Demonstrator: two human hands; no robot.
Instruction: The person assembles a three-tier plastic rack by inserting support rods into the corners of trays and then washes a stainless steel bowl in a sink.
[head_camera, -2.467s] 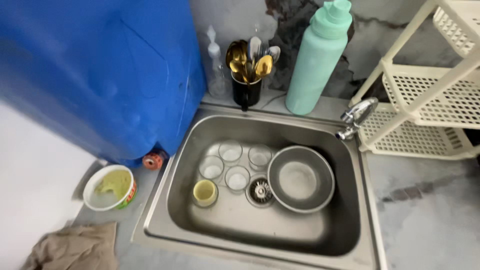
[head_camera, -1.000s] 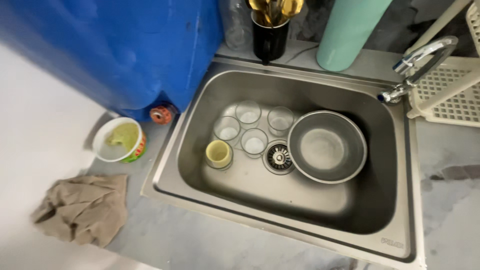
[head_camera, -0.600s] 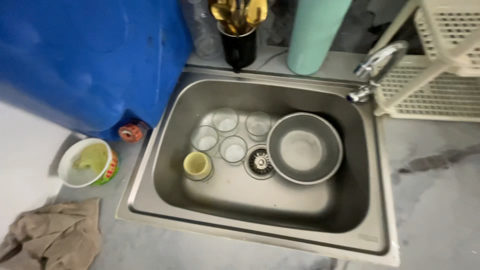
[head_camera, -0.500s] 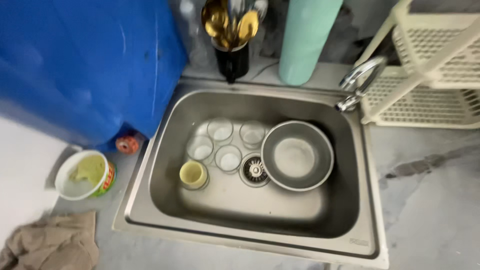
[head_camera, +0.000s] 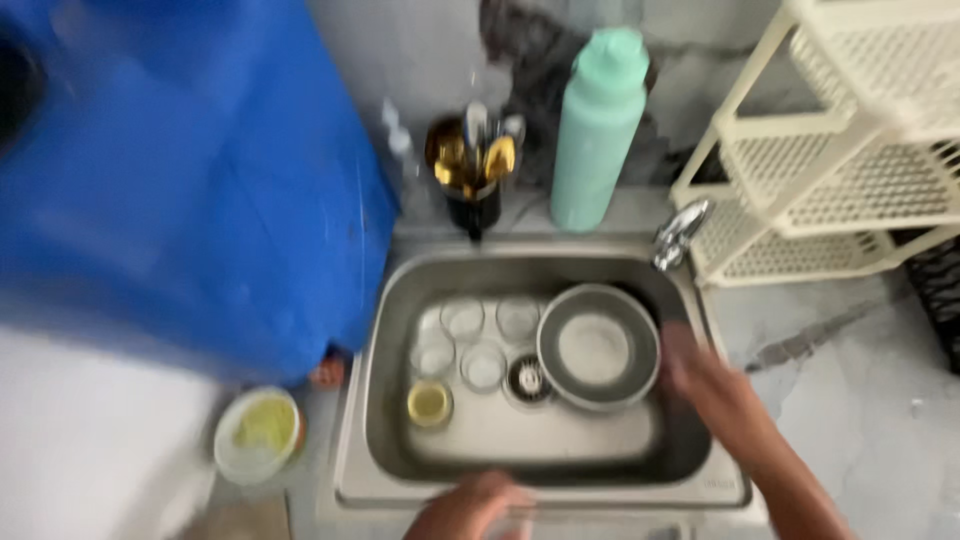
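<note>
A steel sink (head_camera: 370, 400) holds a round metal bowl (head_camera: 597, 346), several clear glasses (head_camera: 463, 320) upright and a small yellow cup (head_camera: 429, 403). My right hand (head_camera: 700, 378) reaches in over the sink's right edge, close beside the bowl's rim; the blur hides whether it touches it. My left hand (head_camera: 470, 507) is at the sink's front edge, at the bottom of the view, also blurred. I see nothing held in either hand.
A big blue barrel (head_camera: 180, 180) stands left of the sink. Behind the sink are a black cup of cutlery (head_camera: 472, 175), a tall mint-green bottle (head_camera: 595, 130) and a tap (head_camera: 680, 230). A cream plastic rack (head_camera: 850, 150) stands at right. A green-filled tub (head_camera: 260, 435) sits lower left.
Both my hands have come into view, the right over the sink's right side, the left at its front edge. The view has tilted up and is blurred.
</note>
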